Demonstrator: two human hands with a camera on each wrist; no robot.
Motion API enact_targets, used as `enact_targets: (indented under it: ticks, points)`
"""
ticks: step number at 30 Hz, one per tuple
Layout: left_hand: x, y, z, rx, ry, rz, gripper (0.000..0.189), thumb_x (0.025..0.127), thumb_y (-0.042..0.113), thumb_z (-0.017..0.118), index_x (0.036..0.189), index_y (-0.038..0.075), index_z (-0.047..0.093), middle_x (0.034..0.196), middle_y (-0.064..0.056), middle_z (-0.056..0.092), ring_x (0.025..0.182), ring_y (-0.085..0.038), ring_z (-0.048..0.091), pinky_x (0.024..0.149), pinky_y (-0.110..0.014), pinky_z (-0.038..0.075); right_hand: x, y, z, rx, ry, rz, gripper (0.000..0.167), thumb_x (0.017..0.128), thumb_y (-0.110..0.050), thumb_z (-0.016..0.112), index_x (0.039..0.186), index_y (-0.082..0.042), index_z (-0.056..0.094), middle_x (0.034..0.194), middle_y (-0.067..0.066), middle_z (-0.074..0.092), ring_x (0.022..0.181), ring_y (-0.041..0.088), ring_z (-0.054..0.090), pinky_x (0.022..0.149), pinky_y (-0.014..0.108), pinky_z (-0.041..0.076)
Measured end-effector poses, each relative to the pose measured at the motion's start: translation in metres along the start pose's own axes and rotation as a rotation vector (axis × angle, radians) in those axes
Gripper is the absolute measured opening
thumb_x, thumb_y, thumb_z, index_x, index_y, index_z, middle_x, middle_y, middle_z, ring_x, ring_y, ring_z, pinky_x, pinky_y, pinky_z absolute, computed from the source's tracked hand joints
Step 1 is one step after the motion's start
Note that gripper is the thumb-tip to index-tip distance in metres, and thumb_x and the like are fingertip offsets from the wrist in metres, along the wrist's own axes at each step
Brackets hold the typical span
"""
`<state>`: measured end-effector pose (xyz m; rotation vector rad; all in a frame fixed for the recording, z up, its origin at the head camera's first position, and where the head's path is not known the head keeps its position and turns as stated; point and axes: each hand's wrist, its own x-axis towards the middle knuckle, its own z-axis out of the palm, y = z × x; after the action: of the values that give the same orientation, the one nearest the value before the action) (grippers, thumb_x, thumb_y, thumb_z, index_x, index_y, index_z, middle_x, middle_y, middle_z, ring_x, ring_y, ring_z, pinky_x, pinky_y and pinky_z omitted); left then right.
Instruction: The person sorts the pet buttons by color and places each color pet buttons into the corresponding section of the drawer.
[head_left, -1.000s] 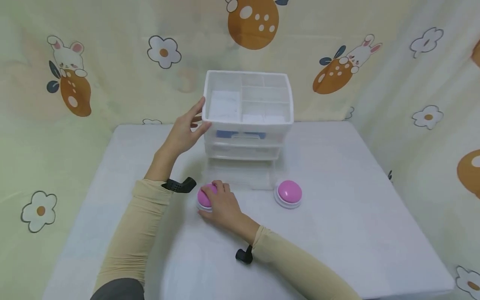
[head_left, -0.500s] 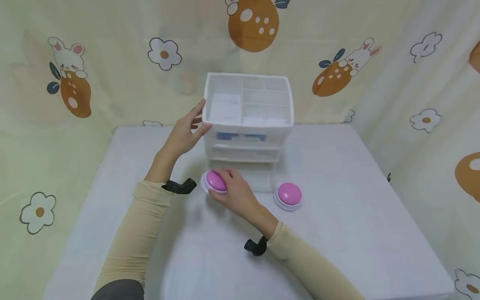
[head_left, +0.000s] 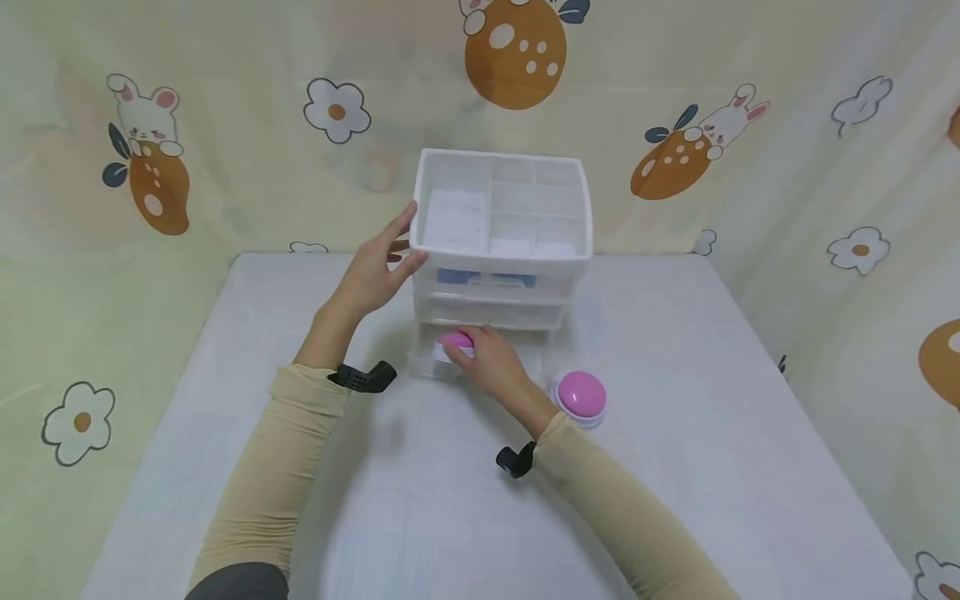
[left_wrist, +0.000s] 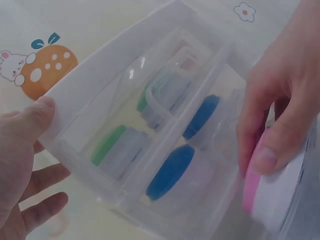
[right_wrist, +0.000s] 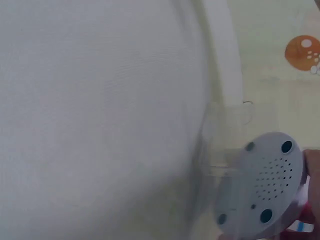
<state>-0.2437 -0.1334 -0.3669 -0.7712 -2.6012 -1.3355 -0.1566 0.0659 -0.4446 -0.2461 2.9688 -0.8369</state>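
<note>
My right hand [head_left: 491,362] grips a pink-topped push button [head_left: 454,340] with a white base, thumb and fingers on its sides. It is tilted over the pulled-out, see-through bottom drawer [head_left: 536,354] of a white plastic drawer unit [head_left: 501,260]. In the right wrist view the button's round underside [right_wrist: 272,180] shows speaker holes. My left hand [head_left: 373,271] rests against the unit's left side, its thumb at the front corner and its fingers spread. Through the upper drawer fronts in the left wrist view, green buttons [left_wrist: 110,146] and blue buttons [left_wrist: 171,172] show.
A second pink push button [head_left: 582,395] sits on the white table [head_left: 712,433], right of the open drawer. The unit's divided top tray [head_left: 453,208] faces up. Behind hangs a patterned curtain [head_left: 247,167].
My right hand has lifted the left pink button off the table and carried it forward and right, over the open drawer, tilting it. My left hand has stayed on the unit.
</note>
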Motion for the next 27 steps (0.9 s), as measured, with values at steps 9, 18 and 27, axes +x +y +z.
enact_targets:
  ticks: [9, 18, 27]
  points:
    - [0.000, -0.001, -0.002, -0.011, 0.018, 0.015, 0.071, 0.095, 0.032, 0.058, 0.153, 0.031, 0.017, 0.150, -0.010, 0.040, 0.122, -0.030, 0.056, 0.101, -0.043, 0.048, 0.004, 0.006, 0.002, -0.027, 0.015, -0.121, 0.046, 0.095, -0.031, 0.057, 0.136, -0.010, 0.052, 0.134, 0.013, 0.056, 0.122, 0.032, 0.054, 0.105, 0.044, 0.042]
    - [0.001, -0.002, -0.001, -0.021, 0.005, 0.003, 0.072, 0.094, 0.034, 0.058, 0.152, 0.033, 0.016, 0.151, -0.010, 0.038, 0.121, -0.031, 0.056, 0.102, -0.043, 0.047, 0.000, 0.016, 0.005, -0.132, 0.025, -0.198, 0.034, 0.092, -0.012, 0.061, 0.126, -0.010, 0.061, 0.122, 0.014, 0.064, 0.110, 0.033, 0.062, 0.098, 0.042, 0.049]
    - [0.000, -0.002, 0.001, -0.033, 0.003, -0.003, 0.071, 0.095, 0.034, 0.057, 0.152, 0.036, 0.015, 0.151, -0.009, 0.038, 0.122, -0.030, 0.056, 0.102, -0.044, 0.047, 0.006, 0.019, 0.001, -0.165, -0.056, -0.151, 0.064, 0.077, -0.022, 0.079, 0.135, -0.010, 0.052, 0.124, 0.015, 0.062, 0.115, 0.033, 0.059, 0.103, 0.043, 0.045]
